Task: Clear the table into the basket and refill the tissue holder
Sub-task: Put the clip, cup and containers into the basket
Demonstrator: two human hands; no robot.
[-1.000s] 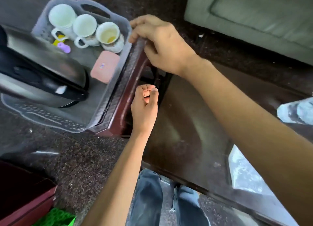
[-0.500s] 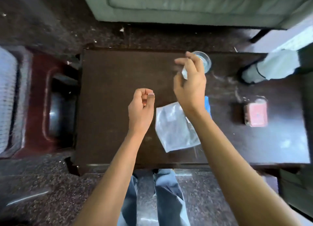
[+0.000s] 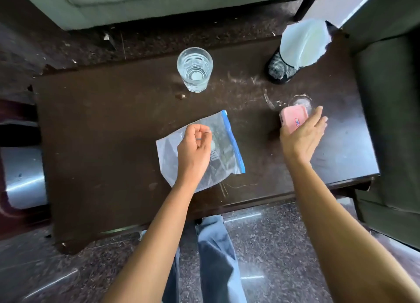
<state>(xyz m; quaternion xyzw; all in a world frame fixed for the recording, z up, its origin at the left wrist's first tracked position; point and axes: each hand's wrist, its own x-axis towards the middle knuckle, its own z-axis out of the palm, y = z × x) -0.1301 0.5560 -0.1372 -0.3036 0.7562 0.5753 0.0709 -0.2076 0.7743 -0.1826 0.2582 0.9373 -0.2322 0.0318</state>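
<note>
On the dark wooden table (image 3: 102,132) lie a clear zip bag with a blue seal (image 3: 223,150) and a small pink box (image 3: 293,117). A glass of water (image 3: 195,69) stands near the far edge. A black mesh holder with a white liner (image 3: 295,50) stands at the far right corner. My left hand (image 3: 194,148) hovers over the bag, its fingers curled into a fist with nothing visible in it. My right hand (image 3: 302,133) reaches onto the near side of the pink box with straight fingers and covers part of it. The basket is out of view.
A grey-green sofa (image 3: 159,2) runs behind the table and a dark armchair (image 3: 391,120) stands at its right end. A shiny metal object (image 3: 22,177) sits on a low stand at the left. My legs in jeans (image 3: 216,257) are below the table's near edge.
The view swung right, away from the basket. My right hand moved from near the glass over to the pink box. My left hand stayed curled and drifted over the bag.
</note>
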